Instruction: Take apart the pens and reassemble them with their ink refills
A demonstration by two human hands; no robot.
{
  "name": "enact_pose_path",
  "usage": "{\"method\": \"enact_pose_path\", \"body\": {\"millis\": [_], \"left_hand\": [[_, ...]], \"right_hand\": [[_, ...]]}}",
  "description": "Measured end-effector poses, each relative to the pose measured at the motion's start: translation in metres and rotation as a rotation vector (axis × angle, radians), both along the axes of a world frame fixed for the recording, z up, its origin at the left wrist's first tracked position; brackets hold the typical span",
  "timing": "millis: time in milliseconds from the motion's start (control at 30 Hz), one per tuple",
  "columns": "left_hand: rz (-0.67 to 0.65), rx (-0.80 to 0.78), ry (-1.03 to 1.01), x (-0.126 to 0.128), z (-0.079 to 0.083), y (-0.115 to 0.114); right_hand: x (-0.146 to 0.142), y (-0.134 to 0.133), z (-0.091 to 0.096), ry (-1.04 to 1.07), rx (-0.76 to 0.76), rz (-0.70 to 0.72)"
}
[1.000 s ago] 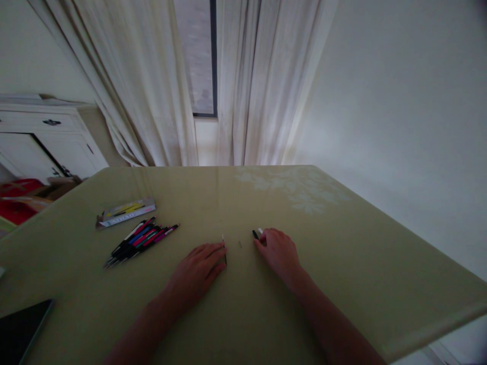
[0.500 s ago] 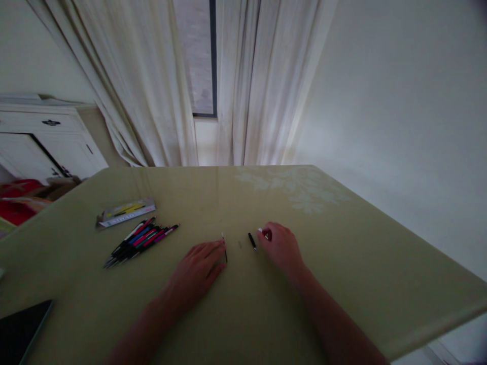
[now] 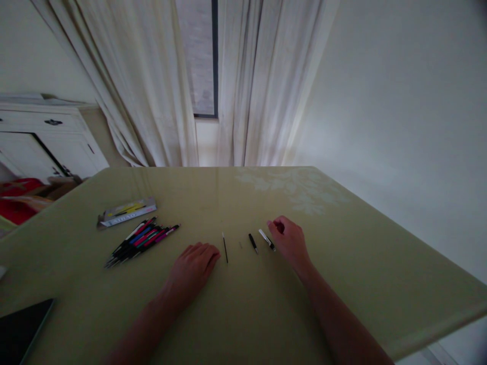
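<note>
A row of pen parts lies on the table between my hands. My left hand [image 3: 196,263] rests on the tabletop with its fingers drawn together, just left of a thin dark pen refill [image 3: 225,247] and apart from it. Right of the refill are a tiny spring [image 3: 240,245] and a short black pen tip section [image 3: 253,243]. A white and black pen barrel [image 3: 267,240] lies slanted beside my right hand [image 3: 288,241]. That hand's fingers are curled in, thumb close to the forefinger, and nothing shows in them.
A bundle of several coloured pens [image 3: 140,241] lies to the left, below an opened pen box [image 3: 127,212]. A dark flat device [image 3: 25,324] sits at the near left edge of the table [image 3: 342,284]. Curtains [image 3: 152,81] and a wall stand beyond.
My left hand has drawn slightly left, off the refill, its fingers curling in. My right hand has let go of the white barrel and shifted right; the barrel now lies fully in view.
</note>
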State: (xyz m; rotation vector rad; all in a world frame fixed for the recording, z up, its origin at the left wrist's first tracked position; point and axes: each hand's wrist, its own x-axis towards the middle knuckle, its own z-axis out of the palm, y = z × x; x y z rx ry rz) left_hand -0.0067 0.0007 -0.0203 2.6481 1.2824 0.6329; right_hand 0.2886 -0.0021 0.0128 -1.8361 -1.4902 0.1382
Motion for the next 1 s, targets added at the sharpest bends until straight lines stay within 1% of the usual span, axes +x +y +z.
{"method": "enact_pose_path", "body": {"millis": [100,200,300,433,500,600,667,767,900,1000], "left_hand": [[0.062,-0.007,0.038,-0.003,-0.004,0.003],[0.064,0.002,-0.014,-0.007,-0.009,0.004],[-0.017,0.037,-0.063,-0.008,-0.013,0.003],[-0.146,0.026,-0.014,-0.005,-0.019,0.003],[-0.201,0.0,0.005,-0.004,-0.019,0.003],[-0.238,-0.022,-0.006,-0.002,-0.015,0.003],[-0.234,-0.035,-0.017,-0.001,-0.01,0.002],[-0.209,-0.054,-0.016,0.003,-0.008,0.002],[-0.14,-0.058,-0.015,0.008,-0.015,0.004],[-0.061,-0.093,-0.087,0.01,-0.017,0.005]], "right_hand": [[0.001,0.0,0.001,0.007,0.017,-0.006],[0.001,0.0,0.001,0.013,0.046,-0.003],[-0.002,0.0,0.001,0.036,0.081,0.019],[-0.01,-0.001,0.0,0.064,0.087,0.072],[-0.017,-0.002,-0.002,0.044,0.081,0.122],[-0.031,-0.004,-0.007,-0.047,0.038,0.235],[-0.042,-0.007,-0.011,-0.114,-0.03,0.299],[-0.055,-0.01,-0.015,-0.165,-0.118,0.331],[-0.063,-0.011,-0.02,-0.214,-0.163,0.316],[-0.064,-0.009,-0.024,-0.228,-0.164,0.357]]}}
